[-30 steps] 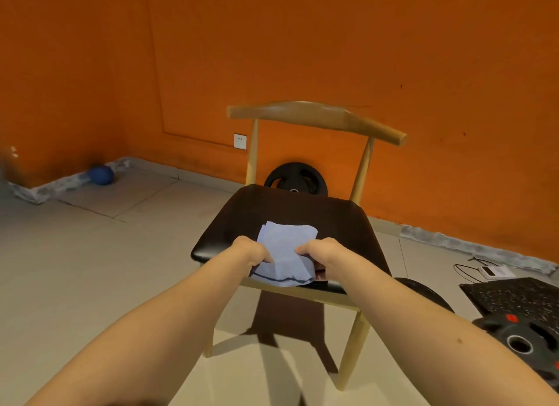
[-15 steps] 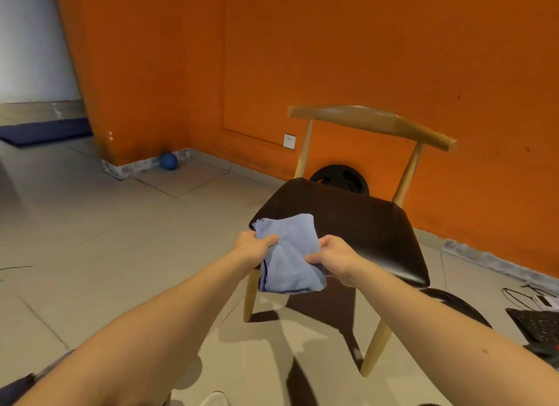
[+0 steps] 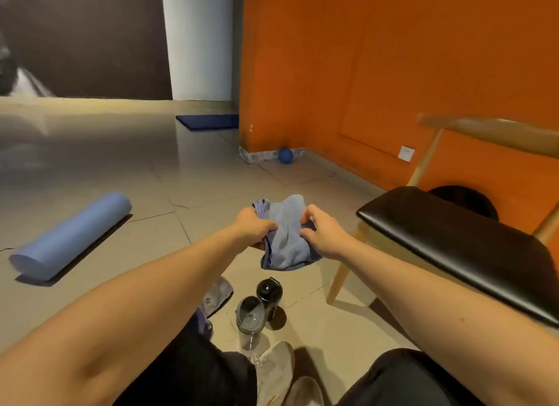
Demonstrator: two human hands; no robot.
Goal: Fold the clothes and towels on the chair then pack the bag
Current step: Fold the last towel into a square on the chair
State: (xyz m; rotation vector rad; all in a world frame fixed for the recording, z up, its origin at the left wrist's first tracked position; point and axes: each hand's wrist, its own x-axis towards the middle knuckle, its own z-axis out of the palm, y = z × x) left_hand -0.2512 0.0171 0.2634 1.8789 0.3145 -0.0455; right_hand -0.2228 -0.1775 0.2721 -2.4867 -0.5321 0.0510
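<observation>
Tiled floor (image 3: 121,151), towel (image 3: 284,239) hanging lengthwise, left hand (image 3: 252,227), right hand (image 3: 322,233) pinching

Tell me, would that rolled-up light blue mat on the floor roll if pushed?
Probably: the rolled light blue mat lies as a cylinder on smooth tiles, so a sideways push should roll it. It looks foamy, so likely light and soft.

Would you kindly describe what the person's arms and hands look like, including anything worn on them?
Both arms are bare up to the frame's edge: no sleeves show. The left hand and right hand wear no gloves, and I see no watch, bracelet or rings. The right forearm carries one small dark spot; the left forearm shows no markings.
</observation>
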